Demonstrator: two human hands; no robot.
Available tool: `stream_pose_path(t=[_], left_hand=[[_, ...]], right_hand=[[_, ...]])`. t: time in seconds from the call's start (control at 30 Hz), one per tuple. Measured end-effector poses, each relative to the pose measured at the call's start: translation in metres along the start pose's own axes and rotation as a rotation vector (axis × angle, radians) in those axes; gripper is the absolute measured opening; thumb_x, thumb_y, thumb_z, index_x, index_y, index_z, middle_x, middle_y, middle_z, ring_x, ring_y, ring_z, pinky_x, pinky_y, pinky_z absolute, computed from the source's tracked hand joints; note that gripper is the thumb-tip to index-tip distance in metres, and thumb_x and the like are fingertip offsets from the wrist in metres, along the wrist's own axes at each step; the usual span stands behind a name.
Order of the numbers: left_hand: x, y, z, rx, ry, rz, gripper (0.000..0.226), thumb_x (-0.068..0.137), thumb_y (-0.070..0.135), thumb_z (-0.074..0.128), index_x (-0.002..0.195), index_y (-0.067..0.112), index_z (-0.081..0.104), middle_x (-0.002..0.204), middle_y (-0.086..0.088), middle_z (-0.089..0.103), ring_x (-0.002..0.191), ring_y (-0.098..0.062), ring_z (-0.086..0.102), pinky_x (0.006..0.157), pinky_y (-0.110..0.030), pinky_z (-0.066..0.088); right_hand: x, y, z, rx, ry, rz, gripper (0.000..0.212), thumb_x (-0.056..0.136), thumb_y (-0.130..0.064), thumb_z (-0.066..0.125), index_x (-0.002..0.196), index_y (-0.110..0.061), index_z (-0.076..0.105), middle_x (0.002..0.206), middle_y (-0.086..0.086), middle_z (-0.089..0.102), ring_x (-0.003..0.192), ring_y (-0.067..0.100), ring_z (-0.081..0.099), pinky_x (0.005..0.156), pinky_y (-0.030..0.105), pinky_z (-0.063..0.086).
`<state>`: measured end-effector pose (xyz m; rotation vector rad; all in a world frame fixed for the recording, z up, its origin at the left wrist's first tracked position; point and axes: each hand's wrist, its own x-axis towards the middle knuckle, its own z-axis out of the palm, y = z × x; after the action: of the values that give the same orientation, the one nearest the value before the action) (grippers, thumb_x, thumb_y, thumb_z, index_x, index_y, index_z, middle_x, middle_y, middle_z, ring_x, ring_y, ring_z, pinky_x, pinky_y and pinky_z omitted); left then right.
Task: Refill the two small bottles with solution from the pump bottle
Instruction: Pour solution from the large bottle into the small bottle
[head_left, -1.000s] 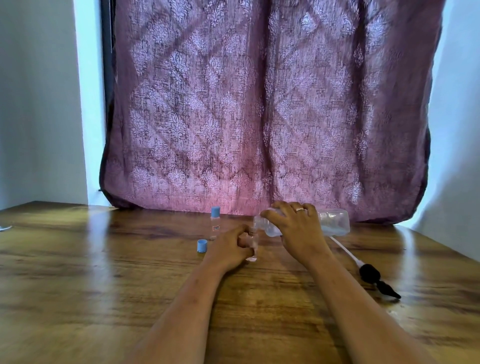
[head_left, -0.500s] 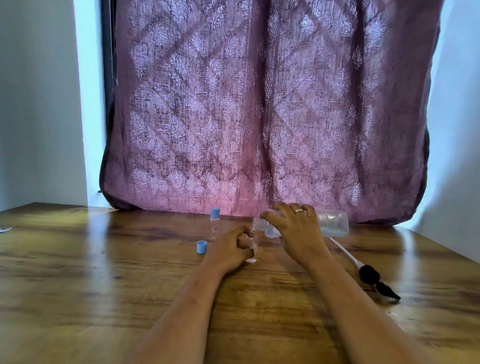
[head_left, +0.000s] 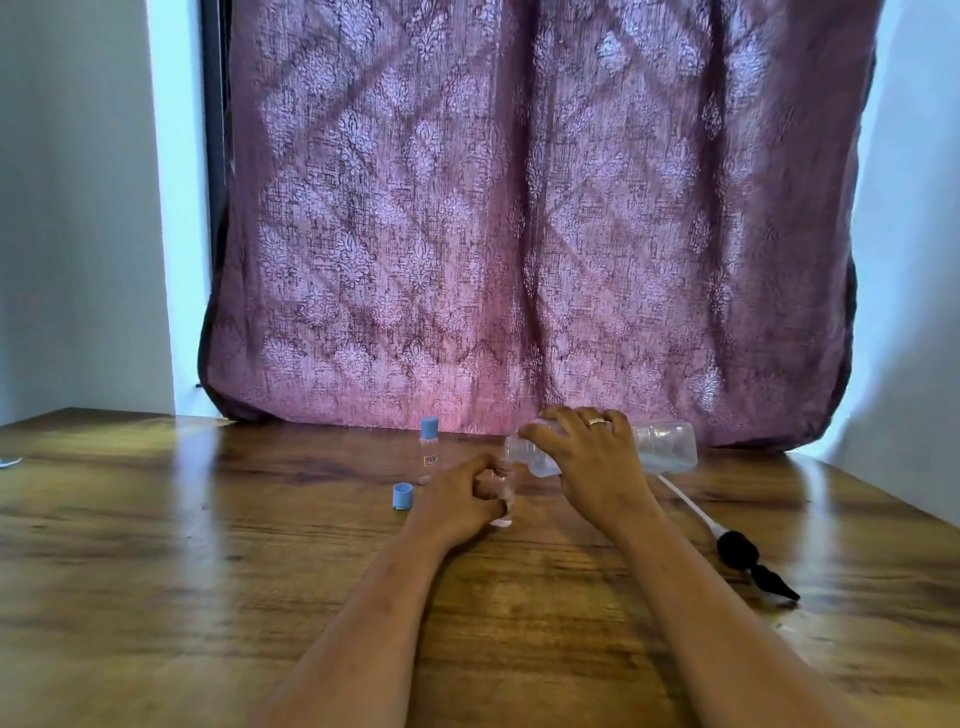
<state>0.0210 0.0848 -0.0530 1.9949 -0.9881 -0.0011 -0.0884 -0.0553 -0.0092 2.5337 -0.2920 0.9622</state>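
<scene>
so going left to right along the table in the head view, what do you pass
loose blue cap → capped small bottle → left hand holding the open small bottle → right hand tipping the pump bottle → black pump head lying on the table

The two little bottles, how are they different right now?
The capped small bottle wears its blue cap and stands alone on the table, with nobody touching it. The open small bottle has no cap; its loose blue cap sits on the table, the left hand grips it, and the right hand tips the big pump bottle over its mouth. Both are small, clear and upright.
</scene>
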Motion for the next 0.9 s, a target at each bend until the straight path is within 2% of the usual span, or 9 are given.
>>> stream_pose_path(t=[0.33,0.5,0.9], left_hand=[[0.0009,-0.0003,-0.0005,0.035,0.001,0.007,0.042,0.078,0.028,0.069,0.118,0.034,0.055,0.094,0.011,0.061,0.095,-0.014,0.062,0.090,-0.043,0.053],[0.0010,-0.0010,-0.0003,0.039,0.016,0.007,0.040,0.076,0.022,0.069,0.112,0.036,0.058,0.079,0.019,0.059,0.088,-0.013,0.062,0.087,-0.042,0.053],[0.0032,-0.0017,0.0005,0.011,-0.003,-0.003,0.039,0.078,0.023,0.070,0.113,0.035,0.057,0.086,0.011,0.063,0.091,-0.015,0.064,0.089,-0.043,0.053]], right_hand=[[-0.0001,0.0006,0.0001,-0.004,-0.007,-0.006,0.068,0.066,0.003,0.062,0.120,-0.036,0.051,0.127,0.000,0.055,0.108,0.028,0.056,0.090,0.044,0.037],[-0.0003,0.0007,-0.0001,-0.003,-0.008,-0.011,0.067,0.066,0.002,0.063,0.120,-0.036,0.051,0.128,0.000,0.054,0.108,0.028,0.056,0.090,0.045,0.038],[0.0002,0.0007,-0.0008,-0.012,-0.019,-0.016,0.067,0.069,0.000,0.062,0.123,-0.037,0.048,0.132,-0.001,0.052,0.111,0.027,0.054,0.093,0.043,0.036]])
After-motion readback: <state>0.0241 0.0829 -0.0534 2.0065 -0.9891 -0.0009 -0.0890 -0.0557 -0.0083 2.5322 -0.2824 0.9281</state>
